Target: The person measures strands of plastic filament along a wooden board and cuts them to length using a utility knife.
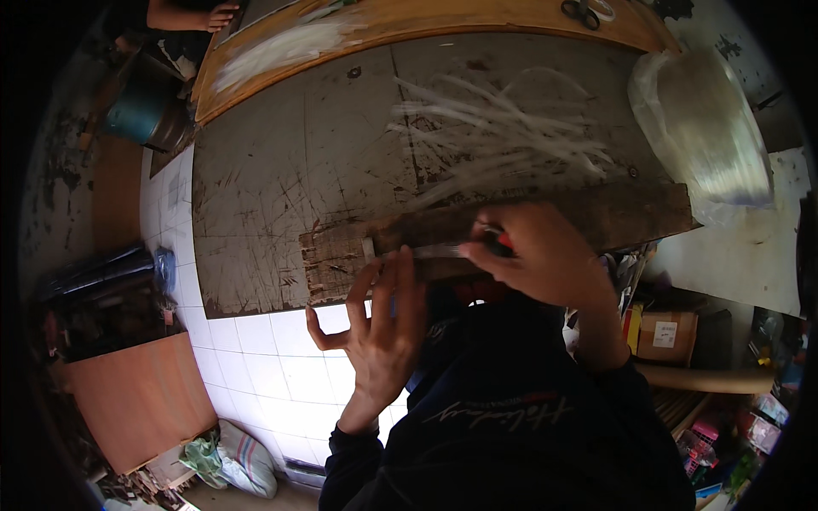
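Note:
A worn wooden plank (588, 220) lies along the near edge of the metal-topped table. My left hand (383, 328) is palm down over its left part, fingers stretched and apart, fingertips pressing a thin clear strip (436, 251). A small pale block (368, 247) sits on the plank beside those fingertips. My right hand (541, 255) is closed around a tool with a red and black handle (501, 241), at the right end of the clear strip. The fingers hide most of the tool, so its kind is unclear. Beyond the plank lies a loose heap of clear plastic strips (511, 128).
The scratched metal tabletop (273, 187) meets a wooden table (375, 38) bearing a pile of white strips (285, 51) and scissors (581, 13). Another person's hand (223, 17) rests at far left. A bagged clear plastic roll (707, 128) stands at right, above a cardboard box (669, 335).

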{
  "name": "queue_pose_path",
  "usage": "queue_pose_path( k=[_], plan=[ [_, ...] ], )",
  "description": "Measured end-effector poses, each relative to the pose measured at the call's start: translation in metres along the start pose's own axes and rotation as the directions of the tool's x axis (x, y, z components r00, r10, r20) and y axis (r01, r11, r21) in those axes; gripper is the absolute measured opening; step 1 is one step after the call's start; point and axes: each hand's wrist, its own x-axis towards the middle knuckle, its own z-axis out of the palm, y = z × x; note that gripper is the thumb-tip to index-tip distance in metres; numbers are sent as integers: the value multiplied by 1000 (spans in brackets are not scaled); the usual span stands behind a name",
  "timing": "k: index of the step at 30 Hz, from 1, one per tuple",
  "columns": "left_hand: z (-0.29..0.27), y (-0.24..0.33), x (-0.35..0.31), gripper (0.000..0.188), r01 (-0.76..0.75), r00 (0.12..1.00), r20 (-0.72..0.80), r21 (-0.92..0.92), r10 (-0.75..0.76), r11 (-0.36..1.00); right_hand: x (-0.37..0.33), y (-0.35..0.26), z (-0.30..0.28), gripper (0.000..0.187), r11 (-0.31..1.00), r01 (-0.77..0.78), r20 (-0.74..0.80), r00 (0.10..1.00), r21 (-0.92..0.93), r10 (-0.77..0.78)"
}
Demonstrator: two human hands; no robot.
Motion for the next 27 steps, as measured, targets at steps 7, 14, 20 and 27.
queue_pose_path(
  k=[7,14,20,27],
  plan=[
    [0,7,1,42,-8,1000,27,7,7,1000,-62,59,-75,25,960,-236,-217,955,-152,201],
    [-6,8,1,43,-9,1000,31,58,7,998,-91,106,-115,22,890,-454,-247,869,-50,430],
    [-6,11,4,41,-17,999,41,72,14,997,-98,124,-123,23,908,-415,-259,884,-56,388],
    [-8,11,4,42,-15,999,53,94,10,995,-93,115,-124,24,871,-491,-217,852,-21,476]
  ],
)
